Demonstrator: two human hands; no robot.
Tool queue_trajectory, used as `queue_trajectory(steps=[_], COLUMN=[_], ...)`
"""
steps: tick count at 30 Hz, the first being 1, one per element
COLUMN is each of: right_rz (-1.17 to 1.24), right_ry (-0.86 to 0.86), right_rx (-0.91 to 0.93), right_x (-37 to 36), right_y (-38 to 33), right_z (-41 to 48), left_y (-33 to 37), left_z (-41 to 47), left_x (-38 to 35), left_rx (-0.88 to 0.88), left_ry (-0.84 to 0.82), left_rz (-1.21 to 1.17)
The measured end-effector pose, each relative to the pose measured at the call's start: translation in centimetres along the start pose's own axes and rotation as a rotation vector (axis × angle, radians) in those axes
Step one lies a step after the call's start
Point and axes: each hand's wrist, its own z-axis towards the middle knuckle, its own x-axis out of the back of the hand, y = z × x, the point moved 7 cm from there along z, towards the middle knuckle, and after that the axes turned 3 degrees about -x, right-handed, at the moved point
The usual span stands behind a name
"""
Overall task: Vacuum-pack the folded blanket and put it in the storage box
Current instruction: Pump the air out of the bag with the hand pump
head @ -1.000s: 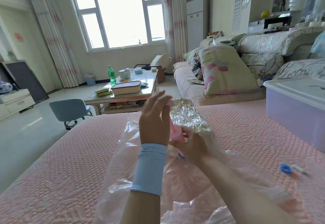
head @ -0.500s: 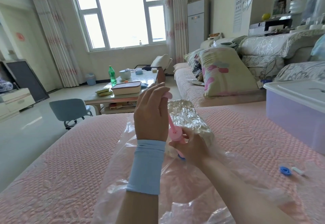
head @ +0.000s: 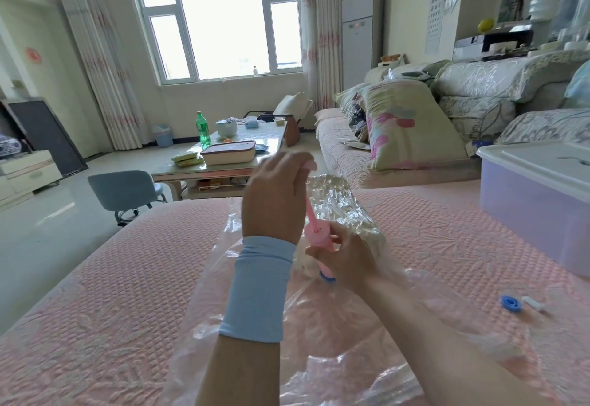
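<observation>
Head view: a pink hand pump [head: 316, 233] stands nearly upright on the clear vacuum bag [head: 319, 326], its long axis vertical and its rod leaning slightly left. The left hand [head: 274, 201], raised with its back to the camera, closes on the rod's top handle. The right hand [head: 343, 255] grips the pump's barrel near the base. The bagged blanket [head: 341, 211] lies on the pink bed [head: 111, 294], its long axis running away from the camera. The lidded storage box [head: 536, 201] sits well apart at right.

Glossy plastic over quilted cloth

The vacuum bag [head: 322, 319] is clear, crinkled, shiny film; the bed cover [head: 111, 294] matt pink quilted cloth; the pump [head: 316, 233] smooth pink plastic; the storage box [head: 530, 214] at right translucent plastic; the wristband [head: 258, 287] soft blue knit.
</observation>
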Motion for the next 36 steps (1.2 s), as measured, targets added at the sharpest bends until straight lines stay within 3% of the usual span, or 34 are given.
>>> queue_trajectory(steps=[2,4,6,9,11,13,17,21,23,27,29,31,36], right_rz=[-0.005,-0.014,-0.021,-0.032,-0.035,-0.027,0.001,0.000,-0.016,-0.027,-0.030,-0.017,-0.002], right_ry=[-0.006,-0.010,-0.009,0.006,0.010,0.014,0.003,-0.004,-0.003,0.019,0.019,0.022,0.023], right_rx=[-0.011,-0.011,-0.013,-0.017,-0.011,-0.011,-0.002,-0.017,-0.018,-0.006,0.005,0.002,0.036], right_x=[-0.2,-0.4,-0.4,-0.1,-0.1,-0.1,-0.1,-0.5,-0.6,-0.2,-0.1,0.1,0.1], right_y=[0.1,0.1,-0.2,-0.3,-0.3,-0.2,-0.1,0.2,0.3,0.1,-0.1,0.0,-0.4], right_z=[-0.1,-0.1,-0.1,-0.2,-0.2,-0.2,-0.1,0.1,0.1,0.0,-0.1,-0.1,0.0], left_y=[0.2,0.0,-0.8,-2.9,-3.5,-2.7,0.1,0.3,-0.5,-3.2,-3.5,-2.5,0.6], left_z=[0.6,-0.1,-1.8,-5.4,-6.6,-5.2,-0.7,0.1,-1.6,-6.5,-6.9,-5.4,0.2], left_x=[1.4,0.8,-1.8,-6.4,-7.5,-6.3,-0.6,1.2,-1.1,-7.0,-7.5,-6.5,0.6], left_rx=[-0.021,-0.016,0.035,0.200,0.265,0.190,-0.030,-0.063,0.001,0.247,0.263,0.196,-0.032], left_ry=[0.164,0.206,0.058,-0.346,-0.489,-0.420,-0.034,0.184,0.103,-0.380,-0.464,-0.413,0.029], left_rz=[-0.008,-0.047,-0.057,-0.106,-0.094,-0.042,-0.022,-0.036,-0.054,-0.186,-0.138,-0.077,-0.022])
